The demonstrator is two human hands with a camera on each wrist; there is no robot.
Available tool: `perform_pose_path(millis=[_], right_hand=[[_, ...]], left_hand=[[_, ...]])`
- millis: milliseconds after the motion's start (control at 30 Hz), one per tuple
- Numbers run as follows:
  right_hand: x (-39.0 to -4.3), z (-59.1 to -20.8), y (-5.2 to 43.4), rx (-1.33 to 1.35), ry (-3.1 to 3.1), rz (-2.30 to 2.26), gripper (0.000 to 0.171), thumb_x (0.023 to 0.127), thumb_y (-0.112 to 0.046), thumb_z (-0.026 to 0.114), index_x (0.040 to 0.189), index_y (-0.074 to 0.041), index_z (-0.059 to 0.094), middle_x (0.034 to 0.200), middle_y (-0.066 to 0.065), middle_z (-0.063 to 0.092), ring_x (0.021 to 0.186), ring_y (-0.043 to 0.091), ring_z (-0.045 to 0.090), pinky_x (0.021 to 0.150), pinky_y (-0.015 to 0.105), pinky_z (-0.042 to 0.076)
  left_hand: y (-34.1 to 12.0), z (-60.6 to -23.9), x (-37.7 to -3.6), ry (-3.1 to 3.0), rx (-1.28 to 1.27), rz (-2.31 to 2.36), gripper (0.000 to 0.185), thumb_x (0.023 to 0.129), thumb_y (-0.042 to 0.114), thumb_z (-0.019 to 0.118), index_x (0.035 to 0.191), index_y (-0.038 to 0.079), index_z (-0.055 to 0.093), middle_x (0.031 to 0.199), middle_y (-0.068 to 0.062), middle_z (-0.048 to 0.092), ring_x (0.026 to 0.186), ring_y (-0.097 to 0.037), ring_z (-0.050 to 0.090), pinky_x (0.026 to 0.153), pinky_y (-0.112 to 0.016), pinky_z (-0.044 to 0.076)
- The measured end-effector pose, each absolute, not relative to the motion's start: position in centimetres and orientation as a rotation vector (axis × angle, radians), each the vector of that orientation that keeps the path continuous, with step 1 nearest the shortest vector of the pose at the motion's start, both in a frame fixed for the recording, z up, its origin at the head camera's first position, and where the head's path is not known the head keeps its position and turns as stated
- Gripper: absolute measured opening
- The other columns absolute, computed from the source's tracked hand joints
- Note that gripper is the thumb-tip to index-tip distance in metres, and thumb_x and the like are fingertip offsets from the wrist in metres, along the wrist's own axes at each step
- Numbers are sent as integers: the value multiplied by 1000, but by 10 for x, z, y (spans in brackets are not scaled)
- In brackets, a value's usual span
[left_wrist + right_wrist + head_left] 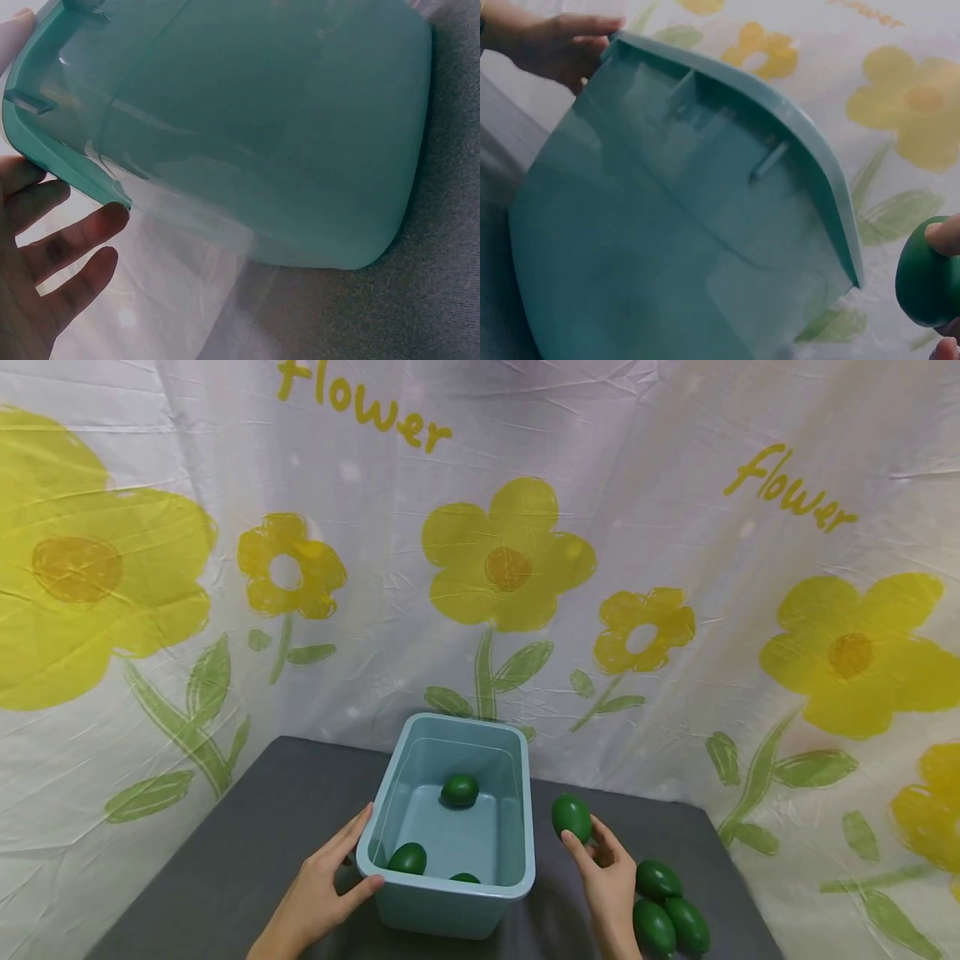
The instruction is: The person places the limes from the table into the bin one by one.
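Observation:
A pale blue-green plastic tub (531, 827) stands on the dark table, with three smooth dark green oval fruits inside: one toward the far end (460, 791), one in the near left corner (408, 858) and one (465, 877) mostly hidden by the front wall. My left hand (318, 881) holds the tub's near left corner, thumb at the front rim and fingers along the left side. In the left wrist view, its fingers (79, 240) reach under the lip. To the right of the tub, my right hand (606, 872) grips another green oval fruit (572, 817) between thumb and fingers, above the table.
Three more green oval fruits (658, 881) lie clustered on the table, right of my right forearm. The dark grey tabletop (300, 785) ends at a white curtain (375, 635) printed with yellow flowers, which runs behind it and along both sides.

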State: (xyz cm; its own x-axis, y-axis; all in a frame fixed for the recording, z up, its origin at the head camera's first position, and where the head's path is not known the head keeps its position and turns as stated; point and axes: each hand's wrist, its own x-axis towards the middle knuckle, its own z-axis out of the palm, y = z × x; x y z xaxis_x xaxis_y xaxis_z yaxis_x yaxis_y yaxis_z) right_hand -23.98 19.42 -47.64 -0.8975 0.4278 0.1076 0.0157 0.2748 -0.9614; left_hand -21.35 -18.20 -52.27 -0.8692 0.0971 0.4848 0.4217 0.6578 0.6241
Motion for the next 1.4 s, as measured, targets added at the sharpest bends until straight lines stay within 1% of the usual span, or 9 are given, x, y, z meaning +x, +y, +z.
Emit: perform_pose_path(millis=[167,300,500,700,833,967,1133,1233,1400], right_hand=[[-240,-472,187,-389,-2170,1664,67,92,-40,86,147,-9,65,139,15,68,82,10,59,66,26,47],[-240,-470,183,-370,-2147,1686,65,92,-37,86,146,-8,66,138,15,69,81,9,59,63,25,46],[-242,-469,177,-342,-2107,1752,62,92,-34,87,145,-9,67,134,12,70,77,7,58,60,24,45],[-244,-469,170,-336,-2105,1772,64,91,-34,87,146,-9,66,133,11,70,74,7,55,59,24,43],[-245,-468,165,-315,-2089,1783,61,91,-30,88,143,-8,67,130,13,71,75,8,55,60,23,44],[-246,-466,161,-303,-2081,1778,60,91,-30,88,142,-7,68,131,13,71,78,9,57,62,23,45],[-247,-466,156,-251,-2093,1779,61,92,-30,87,143,-5,67,133,13,71,83,10,58,70,23,47],[-249,-466,154,-246,-2105,1783,61,92,-31,87,144,-7,67,133,11,72,84,10,58,74,24,49],[-250,-467,150,-243,-2099,1781,58,93,-29,86,143,-6,67,132,12,72,84,10,57,73,23,47]], left_hand=[[-181,-526,-215,-2437,-407,-1060,90,89,34,86,166,20,40,164,-7,47,139,-37,56,96,-58,58],[-181,-527,-216,-2427,-409,-1059,91,89,33,87,166,23,40,164,-7,48,138,-38,57,95,-57,59],[-181,-526,-217,-2428,-415,-1061,90,89,33,86,166,22,40,164,-7,48,138,-37,57,95,-58,59],[-182,-527,-217,-2428,-429,-1048,93,89,33,87,167,27,37,164,-6,48,138,-37,57,95,-56,59],[-182,-527,-217,-2430,-436,-1056,92,89,33,86,167,25,38,164,-6,48,139,-36,57,95,-55,59],[-181,-526,-218,-2430,-440,-1065,91,90,33,86,167,25,38,164,-7,48,139,-37,56,96,-55,59],[-181,-525,-216,-2428,-427,-1063,92,89,32,87,167,23,39,164,-6,47,139,-37,56,96,-55,59],[-181,-525,-216,-2431,-417,-1056,92,89,33,87,167,23,39,165,-4,47,139,-35,56,96,-56,59],[-184,-526,-215,-2437,-423,-1056,92,89,34,87,167,23,39,165,-3,46,142,-32,54,98,-58,57]])
